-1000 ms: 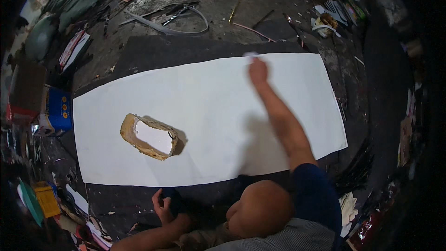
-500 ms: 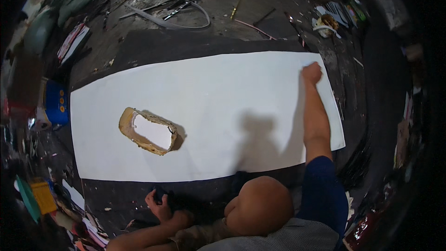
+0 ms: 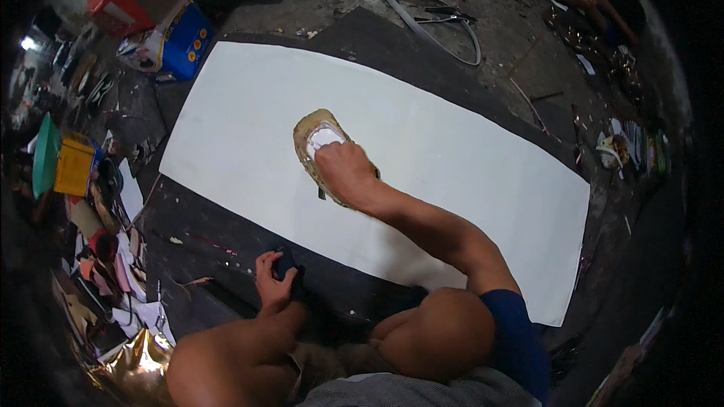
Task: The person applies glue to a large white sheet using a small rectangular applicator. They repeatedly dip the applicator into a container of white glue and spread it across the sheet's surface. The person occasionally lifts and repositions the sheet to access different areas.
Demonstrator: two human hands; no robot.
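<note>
Tub: a rough beige tub (image 3: 323, 117) stands on the white sheet, left of the sheet's middle, its opening facing up.
Filling: a white mass (image 3: 326, 136) shows past the knuckles; it looks soft, though its thickness cannot be judged.
Right hand: the right hand (image 3: 345, 169) is bunched into a fist over the tub, fingertips out of sight inside; whether they pinch anything cannot be told.
Dipping: a shallow reach would suit best, with any surplus wiped on the inner wall so that drips land in the tub.
Tub's balance: nothing is seen bracing it, so the pull should be straight up, as a sideways tug could drag or tip it.
Left hand: the left hand (image 3: 275, 279) is half curled beside a dark object (image 3: 286, 262), off the sheet; I cannot tell whether it grips it. If free, it could steady the tub.
Sheet: the white sheet (image 3: 467, 181) lies flat on a black mat (image 3: 219, 226); light, even pressure should avoid creases.
Forearm: it crosses above the sheet, and is best held clear of the surface to prevent smears.
Edges: a blue box (image 3: 185, 41) sits near the upper left corner, so care is wise there.
</note>
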